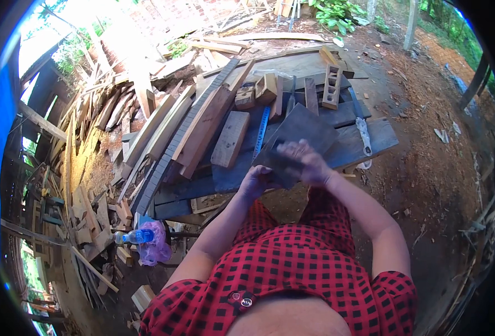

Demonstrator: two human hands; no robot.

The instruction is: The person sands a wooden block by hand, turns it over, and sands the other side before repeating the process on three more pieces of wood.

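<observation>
A dark, flat, roughly rectangular sheet slants over the near edge of the bench, in front of my body. My left hand closes on its near left edge, with the thumb on top. Over the lower part of the sheet lies my right hand, its fingers stretched out and slightly blurred. Left of the sheet are a blue marked strip and a thick wooden block. To the right, a long tool with a whitish handle rests on the bench.
Long planks lie along the bench's left side. Smaller blocks and a piece with square holes sit toward the back. A bottle and pink plastic bag are at lower left. Scrap wood covers the ground there.
</observation>
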